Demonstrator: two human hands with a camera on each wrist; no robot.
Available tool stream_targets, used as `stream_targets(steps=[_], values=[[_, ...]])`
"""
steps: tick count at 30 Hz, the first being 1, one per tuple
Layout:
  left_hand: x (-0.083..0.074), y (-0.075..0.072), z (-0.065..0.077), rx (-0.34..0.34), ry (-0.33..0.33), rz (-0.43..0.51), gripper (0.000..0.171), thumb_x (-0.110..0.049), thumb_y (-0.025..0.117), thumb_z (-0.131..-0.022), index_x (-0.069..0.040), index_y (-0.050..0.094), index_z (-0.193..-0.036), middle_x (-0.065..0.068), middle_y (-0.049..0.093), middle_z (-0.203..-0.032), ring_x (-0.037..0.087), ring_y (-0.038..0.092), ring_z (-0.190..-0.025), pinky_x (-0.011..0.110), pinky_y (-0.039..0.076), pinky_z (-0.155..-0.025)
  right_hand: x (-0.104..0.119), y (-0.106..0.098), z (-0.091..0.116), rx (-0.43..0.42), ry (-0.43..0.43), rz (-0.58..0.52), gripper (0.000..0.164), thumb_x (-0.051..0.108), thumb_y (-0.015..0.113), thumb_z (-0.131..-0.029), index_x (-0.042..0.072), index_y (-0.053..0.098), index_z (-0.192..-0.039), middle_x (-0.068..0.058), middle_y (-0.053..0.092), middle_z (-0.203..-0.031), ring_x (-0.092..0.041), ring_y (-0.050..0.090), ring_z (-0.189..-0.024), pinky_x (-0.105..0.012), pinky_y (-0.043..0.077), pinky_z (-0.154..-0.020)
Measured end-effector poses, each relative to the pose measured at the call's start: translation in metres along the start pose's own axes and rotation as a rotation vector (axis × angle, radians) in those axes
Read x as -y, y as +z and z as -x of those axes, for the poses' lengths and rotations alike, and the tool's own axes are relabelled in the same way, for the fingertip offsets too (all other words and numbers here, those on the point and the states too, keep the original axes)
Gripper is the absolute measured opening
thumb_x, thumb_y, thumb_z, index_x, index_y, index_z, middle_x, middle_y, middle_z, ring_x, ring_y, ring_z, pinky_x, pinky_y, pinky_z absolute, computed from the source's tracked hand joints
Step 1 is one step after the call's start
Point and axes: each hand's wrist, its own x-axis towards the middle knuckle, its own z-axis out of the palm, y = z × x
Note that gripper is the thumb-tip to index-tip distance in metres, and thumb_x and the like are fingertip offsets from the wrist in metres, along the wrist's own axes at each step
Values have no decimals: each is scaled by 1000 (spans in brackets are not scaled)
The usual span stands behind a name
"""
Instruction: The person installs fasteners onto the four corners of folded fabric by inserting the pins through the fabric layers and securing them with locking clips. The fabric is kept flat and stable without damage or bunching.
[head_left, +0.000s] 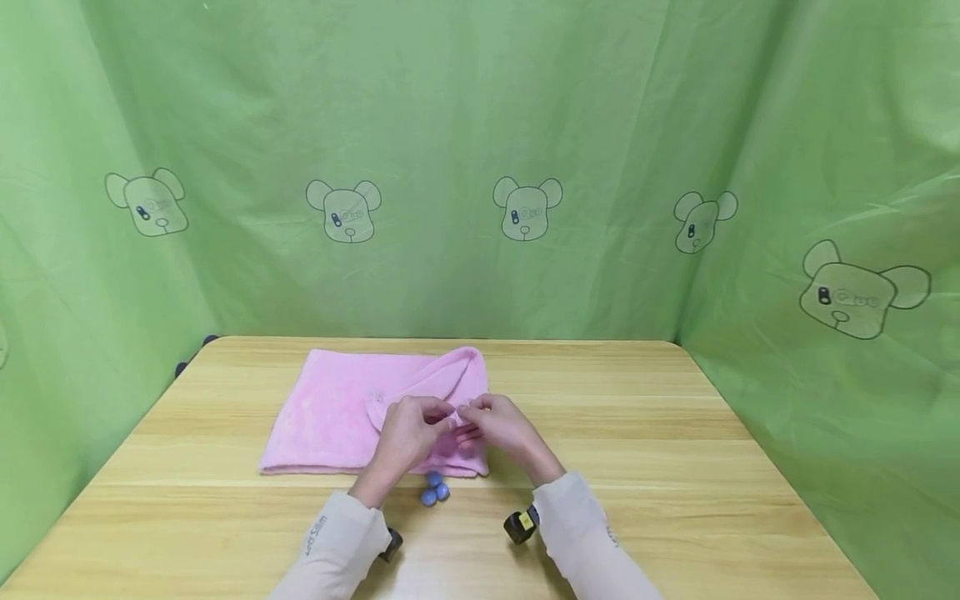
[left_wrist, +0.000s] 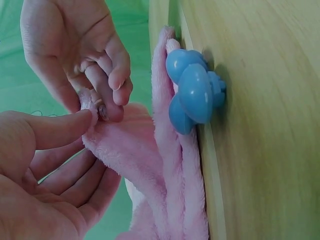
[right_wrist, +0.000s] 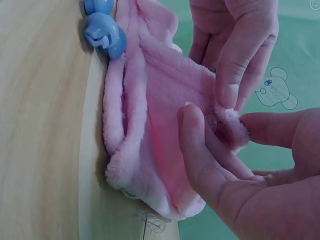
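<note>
A pink plush cloth (head_left: 330, 408) lies folded on the table, its right-hand corner lifted toward the hands. My left hand (head_left: 408, 429) pinches the raised edge of this cloth (left_wrist: 125, 145) between thumb and fingers. Opposite it, my right hand (head_left: 506, 425) holds the same edge between thumb and fingertips, the other fingers loosely bent. Between the right fingers, a small clear piece with a thin dark line shows at the cloth (right_wrist: 175, 95). Close in front of the cloth sit three blue mushroom-shaped plastic pieces (left_wrist: 195, 92), grouped together.
The wooden table (head_left: 660, 450) extends on both sides of the cloth. Green curtains (head_left: 442, 100) printed with bear heads stand behind and along both sides. A black wrist camera (head_left: 519, 527) sits under the right sleeve.
</note>
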Motion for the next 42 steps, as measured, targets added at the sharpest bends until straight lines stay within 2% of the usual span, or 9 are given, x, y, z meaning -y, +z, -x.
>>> stream_targets(steps=[3, 8, 14, 22, 26, 32, 34, 38, 42], values=[[-1, 0, 0, 8, -9, -4, 13, -10, 77, -82, -7, 76, -95, 3, 74, -90, 18, 67, -84, 40, 55, -78, 0, 0, 0, -1, 4, -13, 22, 5, 48, -101, -15, 55, -99, -32, 64, -96, -44, 63, -89, -47, 55, -81], [-2, -1, 1, 24, -26, -7, 13, -11, 77, -82, -8, 76, -95, 2, 74, -90, 17, 67, -83, 40, 55, -78, -2, -1, 0, -16, 9, -37, 18, 5, 52, -98, -12, 58, -100, -22, 67, -91, -34, 66, -83, -39, 57, -77], [-2, -7, 0, 64, -26, -18, 14, -12, 78, -81, -9, 75, -95, 2, 73, -86, 16, 67, -80, 42, 54, -80, -3, 0, -1, -40, -2, -24, 15, 3, 55, -94, -10, 59, -99, -16, 69, -84, -26, 68, -76, -32, 58, -75], [-8, -23, 0, 102, -65, -98, 10, -10, 78, -78, -13, 69, -80, -3, 68, -72, 11, 60, -64, 35, 54, -65, 0, 1, 1, -74, -12, -6, 17, 3, 57, -93, -12, 60, -102, -20, 67, -87, -31, 67, -78, -38, 56, -80], [-14, -28, 2, 196, -54, -148, 13, -6, 77, -77, -12, 65, -74, -3, 64, -68, 13, 58, -63, 34, 53, -64, -1, 0, 1, -80, -10, 8, 20, 4, 57, -94, -12, 60, -104, -21, 67, -89, -32, 67, -79, -40, 56, -81], [-25, -29, 10, 444, -49, -236, 16, -9, 78, -73, -15, 64, -70, -7, 60, -64, 14, 55, -65, 36, 51, -67, 0, -1, 2, -84, -4, -12, 19, 3, 56, -95, -13, 60, -104, -22, 67, -89, -32, 67, -79, -40, 57, -78], [-28, -27, 14, 507, -62, -243, 16, -8, 79, -71, -14, 64, -71, -7, 59, -63, 13, 57, -63, 37, 51, -69, -1, -2, 1, -81, -6, -20, 18, 3, 57, -94, -13, 60, -104, -22, 66, -90, -31, 67, -78, -39, 57, -77], [-29, -21, 20, 560, -111, -247, 21, -5, 82, -67, -11, 63, -74, -5, 58, -62, 13, 56, -59, 34, 50, -65, -1, -2, 1, -71, -8, -35, 17, 2, 57, -93, -13, 60, -103, -21, 66, -89, -28, 67, -76, -36, 58, -74], [-29, -17, 24, 574, -144, -274, 25, -6, 84, -65, -10, 61, -75, -2, 57, -63, 13, 54, -55, 30, 49, -54, 18, 2, 15, -59, -4, -29, 18, -2, 54, -94, -16, 57, -105, -27, 64, -93, -36, 66, -81, -41, 56, -80]])
